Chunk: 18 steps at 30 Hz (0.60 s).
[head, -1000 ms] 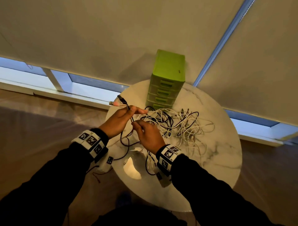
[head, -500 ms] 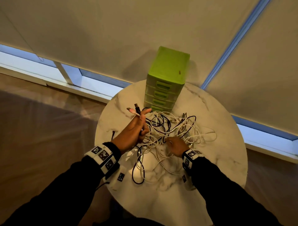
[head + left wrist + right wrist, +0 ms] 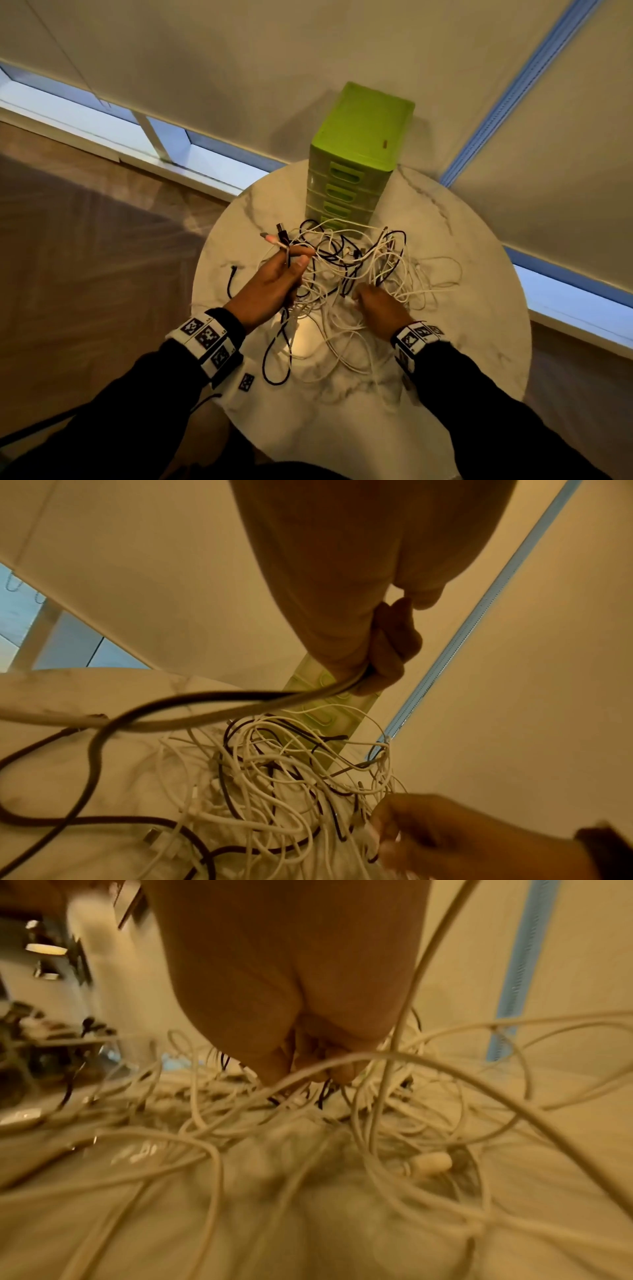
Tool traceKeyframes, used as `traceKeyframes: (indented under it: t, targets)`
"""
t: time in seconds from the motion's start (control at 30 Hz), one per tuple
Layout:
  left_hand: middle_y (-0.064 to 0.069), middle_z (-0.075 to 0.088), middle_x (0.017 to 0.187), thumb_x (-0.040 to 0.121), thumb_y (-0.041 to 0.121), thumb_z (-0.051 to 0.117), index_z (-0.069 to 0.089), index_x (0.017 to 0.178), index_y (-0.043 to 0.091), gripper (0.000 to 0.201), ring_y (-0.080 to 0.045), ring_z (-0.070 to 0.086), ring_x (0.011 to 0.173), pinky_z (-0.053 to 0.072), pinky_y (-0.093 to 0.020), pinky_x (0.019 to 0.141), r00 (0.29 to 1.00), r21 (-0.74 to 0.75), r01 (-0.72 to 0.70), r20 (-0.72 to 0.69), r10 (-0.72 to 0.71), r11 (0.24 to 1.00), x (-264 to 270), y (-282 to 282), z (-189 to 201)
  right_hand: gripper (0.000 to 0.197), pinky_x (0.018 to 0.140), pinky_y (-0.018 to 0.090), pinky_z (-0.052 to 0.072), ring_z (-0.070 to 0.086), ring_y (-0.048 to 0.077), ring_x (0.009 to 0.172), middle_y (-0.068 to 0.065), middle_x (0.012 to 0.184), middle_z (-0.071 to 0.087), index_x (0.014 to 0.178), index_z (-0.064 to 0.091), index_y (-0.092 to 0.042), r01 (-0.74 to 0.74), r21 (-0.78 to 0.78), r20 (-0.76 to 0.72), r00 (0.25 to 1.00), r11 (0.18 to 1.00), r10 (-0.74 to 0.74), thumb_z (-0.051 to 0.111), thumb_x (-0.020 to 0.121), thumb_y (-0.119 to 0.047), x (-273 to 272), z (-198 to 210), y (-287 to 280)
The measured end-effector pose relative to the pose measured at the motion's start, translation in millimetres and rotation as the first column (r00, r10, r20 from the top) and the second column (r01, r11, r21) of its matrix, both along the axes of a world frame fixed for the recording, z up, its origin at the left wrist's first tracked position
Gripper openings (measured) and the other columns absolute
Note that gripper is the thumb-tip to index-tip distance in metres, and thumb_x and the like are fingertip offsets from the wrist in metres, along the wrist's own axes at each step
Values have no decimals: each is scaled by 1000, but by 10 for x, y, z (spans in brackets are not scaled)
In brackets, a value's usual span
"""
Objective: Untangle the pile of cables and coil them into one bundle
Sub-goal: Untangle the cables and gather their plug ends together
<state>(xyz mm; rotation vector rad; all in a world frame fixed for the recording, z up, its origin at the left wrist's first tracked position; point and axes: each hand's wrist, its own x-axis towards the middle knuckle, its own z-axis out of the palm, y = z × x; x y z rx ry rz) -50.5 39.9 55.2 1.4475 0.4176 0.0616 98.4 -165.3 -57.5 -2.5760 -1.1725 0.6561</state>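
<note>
A tangled pile of white and black cables [image 3: 363, 270] lies on a round marble table [image 3: 479, 325]. My left hand [image 3: 297, 261] is raised at the pile's left edge. It grips a black cable and a white cable [image 3: 240, 704], and their plug ends [image 3: 275, 236] stick up past the fingers. My right hand [image 3: 358, 298] is down in the near side of the pile, its fingers [image 3: 308, 1066] curled among the strands. It pinches a white cable [image 3: 371, 834]. Loose loops [image 3: 277, 359] trail toward me on the table.
A green plastic drawer unit [image 3: 356, 161] stands at the back of the table, touching the pile. One black cable end [image 3: 233, 274] lies apart at the left. The table edge is close on all sides, with wood floor [image 3: 85, 257] below and window blinds [image 3: 239, 68] behind.
My right hand left the spot beside the left hand and went right and down into the pile. The left hand kept hold of the two cable ends.
</note>
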Motion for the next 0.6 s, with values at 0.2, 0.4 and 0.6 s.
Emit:
traceKeyframes:
  t: [0.2,0.4,0.6]
  targets:
    - [7,39,64,93,47,53,60,117,16,39,-11,35,57,31,-28,54,1000,3,24,12,-24,1000,125,-123,-22,4,76,30,47,58,15,83,-3,92,62,100,55,-20,309,536,-191,951,786,-244,57,101,-17,121,961,-35]
    - [-1,33,71,93,47,50,54,123,16,43,-13,31,59,30,-26,54,990,-16,89,111,-87,996,176,-292,161,8,88,30,52,69,25,98,-10,85,63,100,47,-18,472,787,-491,869,397,-60,46,106,-13,-92,2079,164]
    - [5,33,67,101,43,51,50,131,38,30,-13,34,57,33,-27,53,974,133,109,182,-133,985,242,-241,273,8,82,26,44,53,12,86,1,90,53,99,50,-6,461,762,-472,876,455,-97,52,104,-12,-386,1835,233]
